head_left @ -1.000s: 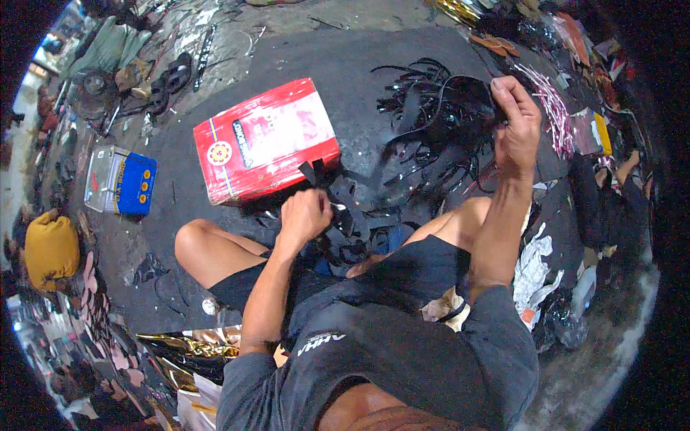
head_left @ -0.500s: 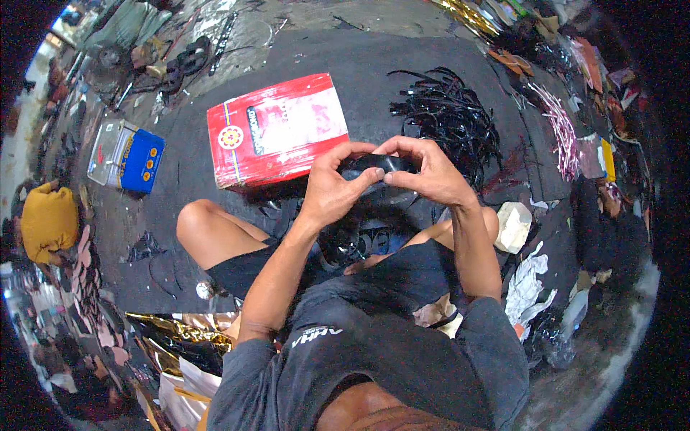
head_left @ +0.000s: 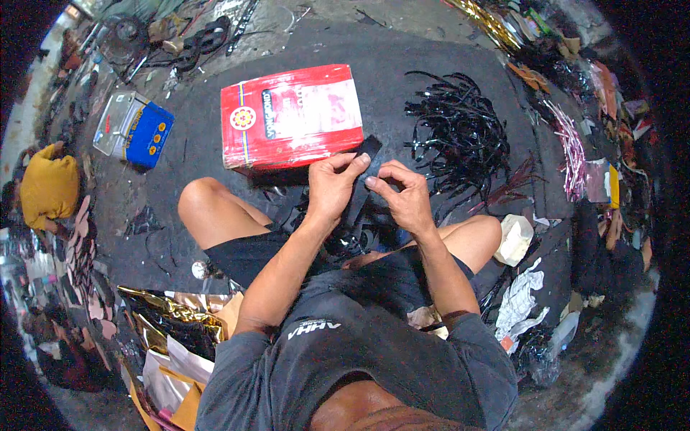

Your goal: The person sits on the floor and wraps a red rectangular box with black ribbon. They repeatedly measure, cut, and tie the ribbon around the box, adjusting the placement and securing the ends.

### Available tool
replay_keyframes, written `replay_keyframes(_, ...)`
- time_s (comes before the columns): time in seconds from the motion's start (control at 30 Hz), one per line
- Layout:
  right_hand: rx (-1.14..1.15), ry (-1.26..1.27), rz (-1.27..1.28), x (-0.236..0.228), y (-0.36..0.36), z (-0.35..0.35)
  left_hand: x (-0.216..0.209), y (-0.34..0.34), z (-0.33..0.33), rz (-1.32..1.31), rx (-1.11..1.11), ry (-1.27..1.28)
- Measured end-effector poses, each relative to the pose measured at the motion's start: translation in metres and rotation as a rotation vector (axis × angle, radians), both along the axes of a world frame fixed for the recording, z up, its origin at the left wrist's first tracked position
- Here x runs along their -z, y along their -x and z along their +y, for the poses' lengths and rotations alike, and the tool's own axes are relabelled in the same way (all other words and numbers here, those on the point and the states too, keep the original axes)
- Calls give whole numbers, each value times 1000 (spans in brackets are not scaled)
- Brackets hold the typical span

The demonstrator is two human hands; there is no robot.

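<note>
Between my hands, above my crossed legs, is a flat black strip [head_left: 369, 146]. My left hand [head_left: 333, 188] pinches it between thumb and forefinger, with one end sticking up past the fingertips. The other part hangs down below toward my lap. My right hand [head_left: 402, 192] is closed in a pinch at the strip's right edge, its thumb and forefinger together. Whatever lies between those right fingertips is too small to make out. A red and white carton [head_left: 291, 118] stands just beyond my left hand. Past my right hand lies a heap of shiny black strips [head_left: 460, 136].
A blue and clear box [head_left: 135, 129] and a mustard cloth bundle [head_left: 49, 185] lie at the left. Pink-white strips [head_left: 568, 154] are at the right, near a pale block [head_left: 514, 240] by my knee. Gold foil sheets [head_left: 176, 320] lie at lower left. Dark matting [head_left: 194, 154] covers the floor.
Both hands have moved slightly lower and drawn apart at the fingertips. The black strip, curved between them before, now stands out straight from my left fingers.
</note>
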State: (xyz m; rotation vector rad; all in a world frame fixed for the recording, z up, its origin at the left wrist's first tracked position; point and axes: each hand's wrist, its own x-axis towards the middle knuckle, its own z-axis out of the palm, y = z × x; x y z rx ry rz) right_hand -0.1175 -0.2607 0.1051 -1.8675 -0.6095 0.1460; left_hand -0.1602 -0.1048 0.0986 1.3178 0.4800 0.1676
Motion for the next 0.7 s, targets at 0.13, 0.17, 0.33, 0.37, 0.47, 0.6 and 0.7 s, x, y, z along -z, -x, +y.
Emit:
replay_keyframes(0.13, 238, 365, -634, 9, -29, -20, -12, 17, 23, -34, -38, -610)
replay_keyframes(0.17, 286, 405, -584, 22, -50, -38, -16, 23, 33, 7, -8, -663)
replay_keyframes(0.33, 901, 549, -152, 62, -179, -186, 3, 51, 51, 39, 535, -857)
replay_keyframes(0.37, 941, 548, 40, 58, -205, -225, -1, 53, 41, 234, 721, -935)
replay_keyframes(0.47, 887, 127, 301, 34, -221, -218, 13, 64, 27, 298, 1084, -1209)
replay_keyframes(0.6, 110, 563, -50, 18, -158, -124, 1, 44, -2, -149, 599, -888)
replay_keyframes(0.7, -450, 833, 70, -36, -77, -30, -7, 17, -8, -397, 401, -736)
